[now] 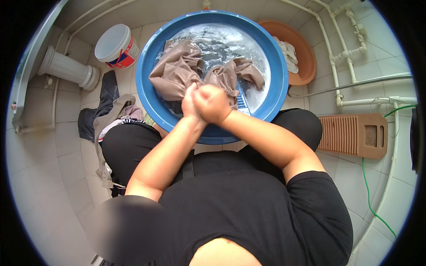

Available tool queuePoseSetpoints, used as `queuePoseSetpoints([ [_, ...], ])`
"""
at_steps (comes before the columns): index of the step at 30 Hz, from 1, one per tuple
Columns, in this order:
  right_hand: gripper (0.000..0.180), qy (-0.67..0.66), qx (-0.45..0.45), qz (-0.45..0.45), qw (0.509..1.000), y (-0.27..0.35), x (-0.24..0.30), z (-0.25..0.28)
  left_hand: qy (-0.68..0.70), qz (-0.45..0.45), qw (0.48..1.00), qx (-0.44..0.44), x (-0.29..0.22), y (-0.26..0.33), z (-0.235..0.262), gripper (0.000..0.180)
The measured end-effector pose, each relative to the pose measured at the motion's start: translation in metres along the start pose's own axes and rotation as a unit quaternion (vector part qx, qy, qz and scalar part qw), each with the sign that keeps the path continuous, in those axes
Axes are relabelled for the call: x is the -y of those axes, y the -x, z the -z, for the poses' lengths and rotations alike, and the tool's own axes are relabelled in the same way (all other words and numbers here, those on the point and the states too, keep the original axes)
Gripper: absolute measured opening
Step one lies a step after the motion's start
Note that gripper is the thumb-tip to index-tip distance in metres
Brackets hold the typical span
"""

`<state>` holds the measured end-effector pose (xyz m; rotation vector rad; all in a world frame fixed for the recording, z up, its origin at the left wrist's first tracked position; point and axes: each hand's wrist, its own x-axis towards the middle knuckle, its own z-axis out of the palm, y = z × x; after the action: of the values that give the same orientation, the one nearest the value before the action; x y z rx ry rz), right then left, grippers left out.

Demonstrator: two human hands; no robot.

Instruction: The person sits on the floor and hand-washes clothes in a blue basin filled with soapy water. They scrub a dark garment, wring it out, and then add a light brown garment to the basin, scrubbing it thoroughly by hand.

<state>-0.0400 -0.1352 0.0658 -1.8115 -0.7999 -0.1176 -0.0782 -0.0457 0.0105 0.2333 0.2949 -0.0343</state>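
1. Our fingers (206,94) are curled tight around wet brown cloth (175,73); the left hand (190,104) and right hand (213,104) press together over the near side of the blue basin (144,84). We cannot tell how the cloth folds inside our grip.
2. Our knees (128,146) spread on either side of the basin's near edge.
3. Beside our left knee we have a heap of clothes (106,113), dark, beige and striped; past our right knee lies a brown washboard (350,135).
4. Brown cloth bunches toward the basin's left edge, and more trails toward its right edge, over a blue ridged board (242,101).
5. Toward the far edge we see foamy water (217,33).
6. Beyond the basin's left edge stands a white bucket (113,44); beyond its far right edge, an orange-brown tub (307,55) holds white cloth (288,53).
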Motion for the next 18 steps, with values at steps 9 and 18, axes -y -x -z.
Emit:
queuePoseSetpoints([
  [9,0.021,0.008,0.046,0.146,0.988,0.013,0.042,0.008,0.014,-0.033,0.999,0.016,-0.002,0.007,0.002,0.031],
  [18,0.038,-0.199,-0.076,-0.319,0.924,-0.038,-0.045,0.016,-0.116,-0.2,0.97,0.079,-0.024,0.022,-0.104,0.074],
])
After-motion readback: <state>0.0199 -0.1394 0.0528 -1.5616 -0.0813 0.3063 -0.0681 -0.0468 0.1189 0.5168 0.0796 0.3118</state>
